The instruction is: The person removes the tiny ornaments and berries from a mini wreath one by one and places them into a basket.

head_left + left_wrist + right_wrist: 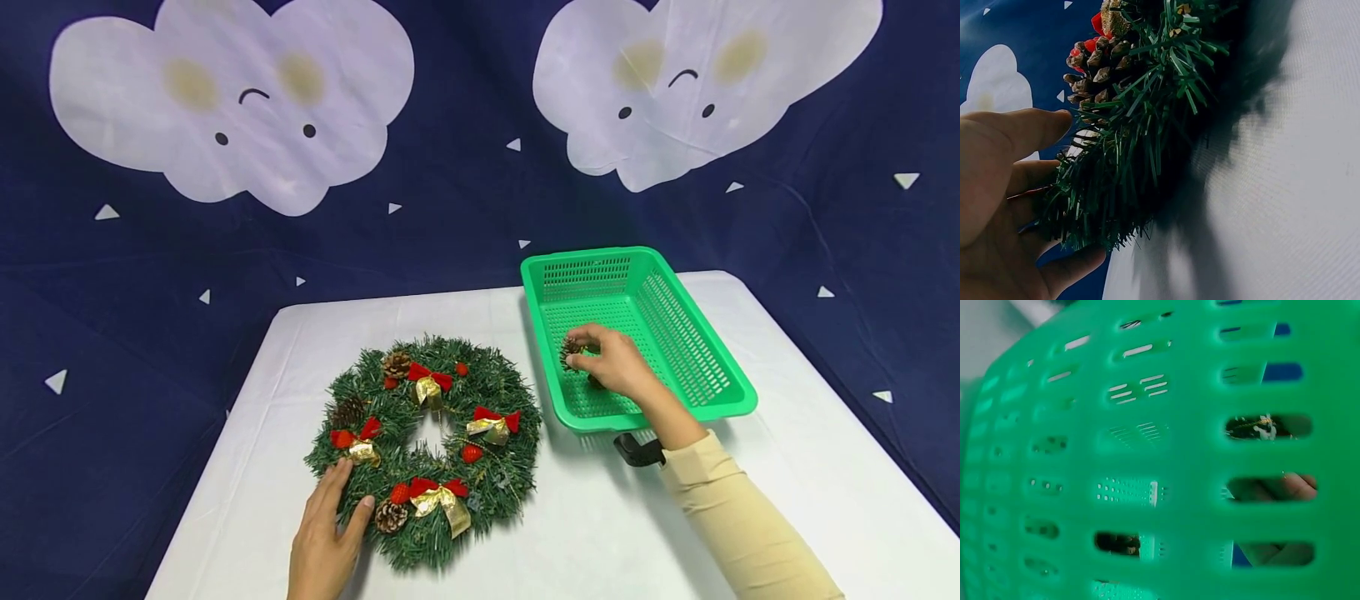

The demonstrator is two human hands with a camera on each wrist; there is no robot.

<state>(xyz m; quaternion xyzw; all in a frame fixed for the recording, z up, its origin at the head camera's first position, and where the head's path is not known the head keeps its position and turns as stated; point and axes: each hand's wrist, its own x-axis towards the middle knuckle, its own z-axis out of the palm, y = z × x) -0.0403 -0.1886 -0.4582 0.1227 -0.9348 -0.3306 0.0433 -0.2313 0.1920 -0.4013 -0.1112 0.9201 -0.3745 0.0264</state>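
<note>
A green wreath (pixel 495 487) lies on the white table, trimmed with red-and-gold bows, red berries and several pine cones. My left hand (pixel 324 529) rests at its lower left edge, fingers spread and fairly straight over the greenery; the left wrist view shows the thumb near a pine cone (pixel 1097 72) on it. Inside the green basket (pixel 641 258), my right hand (pixel 615 362) pinches a brown pine cone (pixel 567 354) between thumb and fingers. Another dark brown piece lies below it, partly hidden by the hand. In the right wrist view the basket's slotted wall (pixel 1197 456) covers most of the hand.
The basket stands at the back right of the white table (pixel 247 500), near its far edge. Behind the table hangs a dark blue cloth (pixel 450 242) with clouds and small white triangles. A black strap-on device (pixel 639 450) sits at my right wrist beside the basket's front.
</note>
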